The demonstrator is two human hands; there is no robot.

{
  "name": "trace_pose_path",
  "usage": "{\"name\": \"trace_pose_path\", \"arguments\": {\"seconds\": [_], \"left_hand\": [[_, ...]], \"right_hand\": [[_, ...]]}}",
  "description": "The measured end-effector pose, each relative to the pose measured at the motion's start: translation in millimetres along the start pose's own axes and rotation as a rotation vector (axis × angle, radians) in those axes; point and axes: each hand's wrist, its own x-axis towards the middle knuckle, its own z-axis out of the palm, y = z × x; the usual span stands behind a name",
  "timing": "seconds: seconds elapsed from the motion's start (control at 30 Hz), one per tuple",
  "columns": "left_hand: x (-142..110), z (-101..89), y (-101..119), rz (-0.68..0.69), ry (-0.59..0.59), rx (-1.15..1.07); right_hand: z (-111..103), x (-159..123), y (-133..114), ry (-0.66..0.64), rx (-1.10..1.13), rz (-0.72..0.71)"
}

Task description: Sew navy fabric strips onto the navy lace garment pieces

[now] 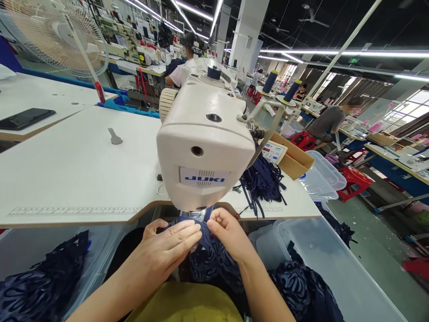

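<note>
In front of the needle area of a white JUKI sewing machine (206,143), navy fabric (205,237) with a lace-like pattern lower down hangs toward my lap. My left hand (170,245) lies over this fabric, fingers long and pressed together, thumb apart on the far side, holding it from the left. My right hand (226,230) pinches the fabric's right edge between thumb and forefinger, close to a narrow navy strap (208,213) rising under the machine head. The needle and presser foot are mostly hidden behind the machine head and my fingers.
Navy straps (263,179) lie piled right of the machine, beside a cardboard box (295,156). Clear plastic bins with navy lace pieces (298,286) flank my lap. On the white table (83,174) lies a small grey metal piece (115,137); a phone (27,118) rests farther left.
</note>
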Motion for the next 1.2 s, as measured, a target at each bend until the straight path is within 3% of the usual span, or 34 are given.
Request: {"name": "trace_pose_path", "arguments": {"seconds": [0.13,0.3,0.37,0.4,0.5,0.57,0.67,0.87,1.07,1.2], "left_hand": [[3,-2.1,-1,0.037,0.022,0.044],[3,-2.1,0,0.047,0.017,0.110],[2,-1.5,1,0.040,0.013,0.134],[2,-1.4,2,0.040,0.017,0.142],[3,-2.4,4,0.056,0.023,0.152],[6,-4.2,8,0.057,0.031,0.142],[10,-6.3,14,-0.022,0.099,0.097],[10,-2.9,21,-0.119,0.184,0.023],[16,-4.4,28,-0.130,0.191,0.063],[18,1.6,36,-0.293,0.252,0.072]], "right_hand": [[-5,5,2,0.068,-0.161,0.023],[-27,9,-3,0.588,-0.824,-0.089],[-29,3,-7,0.658,-0.833,-0.135],[-27,-2,-9,0.611,-0.760,-0.146],[-9,-10,-10,0.300,-0.462,-0.115],[5,-9,-6,0.194,-0.324,-0.090],[17,1,0,0.199,-0.217,-0.087],[15,9,4,0.191,-0.215,-0.123],[12,18,-1,0.240,-0.376,-0.207],[7,35,-2,0.258,-0.448,-0.228]]}}
